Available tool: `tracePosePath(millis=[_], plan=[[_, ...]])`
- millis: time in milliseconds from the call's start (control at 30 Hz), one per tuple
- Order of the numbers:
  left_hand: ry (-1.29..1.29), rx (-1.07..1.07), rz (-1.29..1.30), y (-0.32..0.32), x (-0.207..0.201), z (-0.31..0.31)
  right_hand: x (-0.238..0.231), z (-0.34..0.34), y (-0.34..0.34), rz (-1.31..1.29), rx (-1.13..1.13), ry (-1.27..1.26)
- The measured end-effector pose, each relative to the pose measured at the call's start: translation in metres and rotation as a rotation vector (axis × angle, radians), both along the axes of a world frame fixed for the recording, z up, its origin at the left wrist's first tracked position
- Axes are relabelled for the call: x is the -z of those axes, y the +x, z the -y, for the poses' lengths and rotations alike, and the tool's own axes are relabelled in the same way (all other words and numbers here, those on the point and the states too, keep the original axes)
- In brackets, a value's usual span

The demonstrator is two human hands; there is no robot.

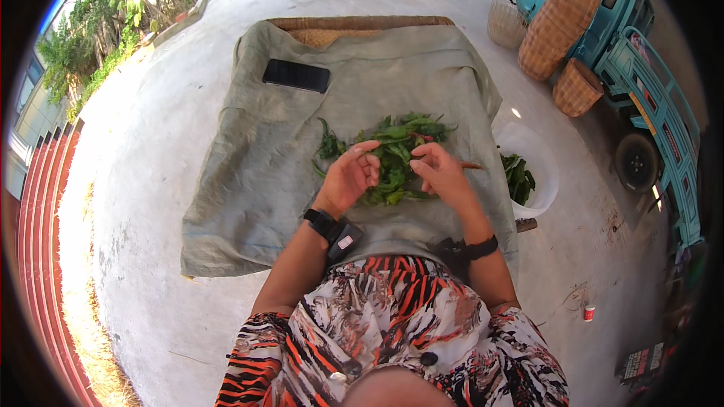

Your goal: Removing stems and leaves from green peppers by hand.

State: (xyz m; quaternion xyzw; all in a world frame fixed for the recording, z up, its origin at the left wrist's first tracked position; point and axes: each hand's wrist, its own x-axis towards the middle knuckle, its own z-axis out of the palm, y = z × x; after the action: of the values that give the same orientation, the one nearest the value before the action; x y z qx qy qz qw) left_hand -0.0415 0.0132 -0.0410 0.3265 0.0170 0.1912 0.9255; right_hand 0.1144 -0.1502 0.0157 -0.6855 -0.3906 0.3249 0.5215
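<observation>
Between half-curled left hand (pixel 350 179) and right hand (pixel 445 176), hold unclear, green chili peppers (pixel 393 169) could be scattered by careless sweeps.

Strong daylight bleaches the concrete floor (pixel 162 158) toward the top and left; the grey-green cloth (pixel 249 173) lies in softer shade. Fisheye distortion curves the red steps (pixel 47 218) near the blackened rim.

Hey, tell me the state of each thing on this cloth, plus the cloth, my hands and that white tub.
Cloth: spread out, wrinkled
Green peppers: heaped loosely
Phone: lying flat, screen dark
White tub: uncovered, greens inside
Left hand: fingers partly curled, by the peppers
Right hand: fingers bent, grip unclear
</observation>
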Motion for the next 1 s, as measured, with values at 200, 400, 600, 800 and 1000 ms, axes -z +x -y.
tracePosePath(millis=[200, 400, 600, 800, 1000], plan=[[0.028, 0.012, -0.013, 0.002, 0.002, -0.001, 0.019, -0.016, -0.008, 0.562, 0.078, -0.023], [0.303, -0.014, -0.123, 0.002, -0.004, 0.01, 0.004, -0.005, -0.021, -0.043, -0.054, 0.121], [0.496, 0.012, -0.142, 0.002, -0.001, 0.013, -0.006, -0.005, -0.033, -0.251, -0.366, 0.215], [0.266, -0.054, -0.021, -0.002, -0.009, 0.015, 0.013, -0.006, -0.016, -0.049, -0.07, 0.212], [0.088, -0.053, 0.025, -0.004, -0.016, 0.016, 0.014, -0.009, -0.024, 0.015, -0.141, 0.173]])
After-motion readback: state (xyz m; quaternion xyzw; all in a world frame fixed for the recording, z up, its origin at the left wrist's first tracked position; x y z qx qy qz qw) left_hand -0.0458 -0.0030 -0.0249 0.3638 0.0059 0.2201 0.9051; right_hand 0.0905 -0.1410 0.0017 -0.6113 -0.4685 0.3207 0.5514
